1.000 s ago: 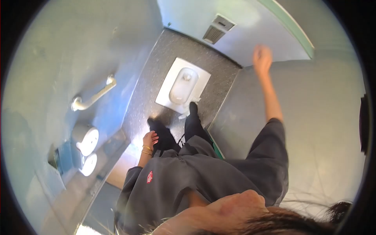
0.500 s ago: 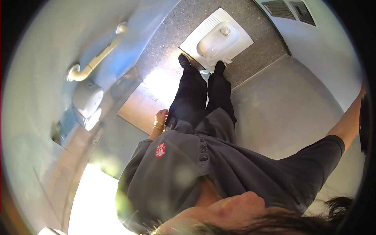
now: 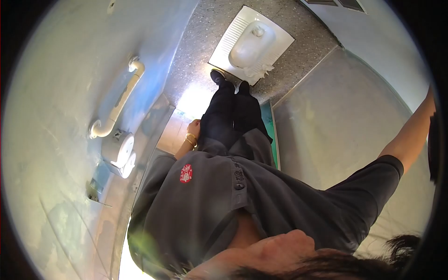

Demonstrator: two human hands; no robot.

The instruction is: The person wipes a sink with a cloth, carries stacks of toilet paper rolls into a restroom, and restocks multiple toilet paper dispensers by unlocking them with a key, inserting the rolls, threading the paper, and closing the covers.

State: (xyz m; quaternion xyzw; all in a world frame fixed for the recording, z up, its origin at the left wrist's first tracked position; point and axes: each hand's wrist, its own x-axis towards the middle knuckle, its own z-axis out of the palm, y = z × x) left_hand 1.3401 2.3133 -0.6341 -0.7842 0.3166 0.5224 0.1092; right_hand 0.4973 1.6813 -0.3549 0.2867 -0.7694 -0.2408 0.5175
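Note:
My left hand (image 3: 194,128) hangs beside the left thigh of my black trousers (image 3: 223,109), below gold-coloured bracelets (image 3: 191,140). Its fingers are mostly hidden against the dark cloth, and no object shows in it. On the right, my bare forearm reaches up past the edge of the view, so my right hand and whatever it touches are out of sight. A white squat toilet (image 3: 228,44) is set in the floor just beyond my dark shoes. Crumpled white paper (image 3: 262,71) lies at its near right corner.
A pale grab bar (image 3: 122,102) is fixed to the left wall, with a white dispenser (image 3: 119,149) below it. Grey partition panels (image 3: 326,116) stand on the right. A green strip (image 3: 269,130) runs beside my right leg. Bright light falls on the speckled floor (image 3: 291,56).
My right hand, earlier raised at the upper right, has gone out past the right edge. My left hand stays low by my thigh. The view has turned, and my feet show closer together.

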